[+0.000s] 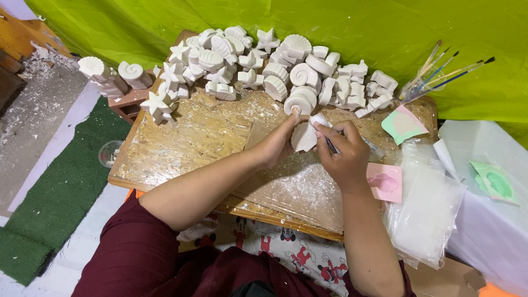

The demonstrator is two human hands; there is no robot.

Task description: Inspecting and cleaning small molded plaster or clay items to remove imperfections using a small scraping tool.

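Left hand (pixel 280 142) cupping white plaster shell cast (pixel 303 136), steadied for scraping; right hand (pixel 344 154) at three o'clock, fingers pinched round thin dark-handled tool (pixel 331 146); finished white plaster casts (pixel 264 66) heaped at twelve o'clock, clear of work.

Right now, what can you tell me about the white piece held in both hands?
The white piece looks like a matte plaster cast, fan-shaped like a shell, unpainted. It is held above the board, off its surface. The left hand grips its left side; the right hand touches its right edge and also holds a thin dark tool against it. Its finer relief is too small to make out.
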